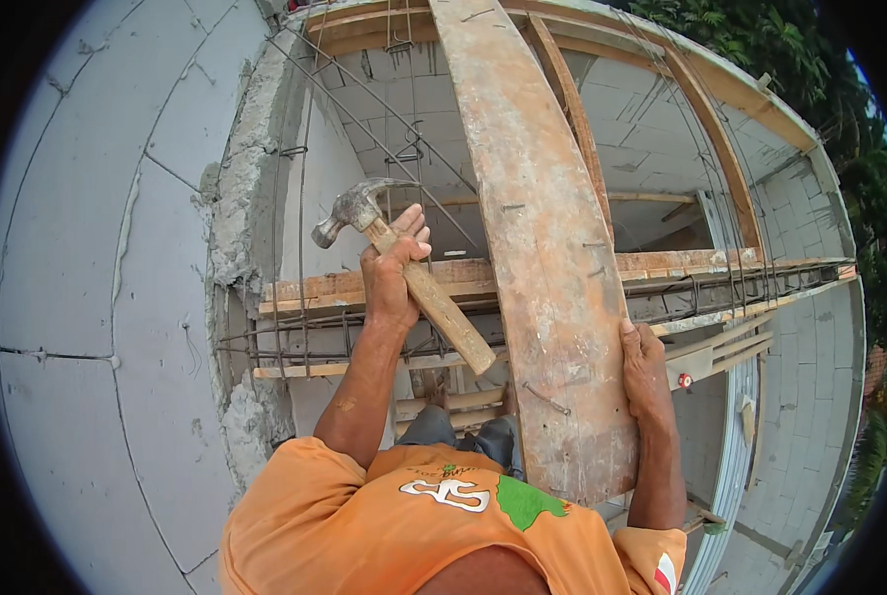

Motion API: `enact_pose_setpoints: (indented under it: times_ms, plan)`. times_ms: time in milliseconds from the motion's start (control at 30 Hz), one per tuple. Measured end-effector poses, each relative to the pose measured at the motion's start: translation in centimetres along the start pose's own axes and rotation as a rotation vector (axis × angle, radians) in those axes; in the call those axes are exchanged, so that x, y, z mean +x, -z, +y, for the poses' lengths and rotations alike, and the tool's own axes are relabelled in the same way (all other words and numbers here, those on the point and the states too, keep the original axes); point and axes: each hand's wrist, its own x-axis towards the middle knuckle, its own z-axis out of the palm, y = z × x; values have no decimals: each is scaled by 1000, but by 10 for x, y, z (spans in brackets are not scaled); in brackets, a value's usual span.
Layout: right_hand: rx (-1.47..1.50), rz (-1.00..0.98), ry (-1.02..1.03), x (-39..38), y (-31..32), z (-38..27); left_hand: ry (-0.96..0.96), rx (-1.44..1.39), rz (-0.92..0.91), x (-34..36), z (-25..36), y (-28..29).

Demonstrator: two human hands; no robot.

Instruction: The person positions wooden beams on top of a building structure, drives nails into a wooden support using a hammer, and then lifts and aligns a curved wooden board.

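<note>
My left hand (392, 276) has the wooden handle of a claw hammer (441, 312) pinned under the thumb, fingertips pointing up and away. The hammer's steel head is at the upper left, and its handle end slants down toward the board. A long, stained wooden board (552, 248) runs from close to my body to the far beams. My right hand (645, 367) grips the board's right edge near its close end, with the thumb on top and the fingers hidden underneath. Bent nails (547, 399) stick out of the board's face.
Below the board, a formwork beam (681, 265) with steel rebar crosses from left to right. Thin rebar rods (374, 94) stand at the far left. A block wall (66, 248) rises on my left beside a rough concrete column (250, 178). Open drops show between the beams.
</note>
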Motion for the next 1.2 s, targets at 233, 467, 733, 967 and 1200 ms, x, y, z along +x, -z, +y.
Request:
enact_pose_setpoints:
  times_ms: [233,467,733,967,1200]
  plan:
    - [20,-10,-91,-4,-3,-6,-70,-33,67,40,22,23]
    - [-111,-50,-84,-14,-37,2,-32,-44,1,39,4,27]
    - [-317,12,-147,-30,-52,-22,-24,-6,-54,27,27,20]
    - [-749,69,37,-20,-58,-12,60,5,-55,23,39,50]
    - [-590,170,335,-21,-65,-75,92,10,-34,15,53,58]
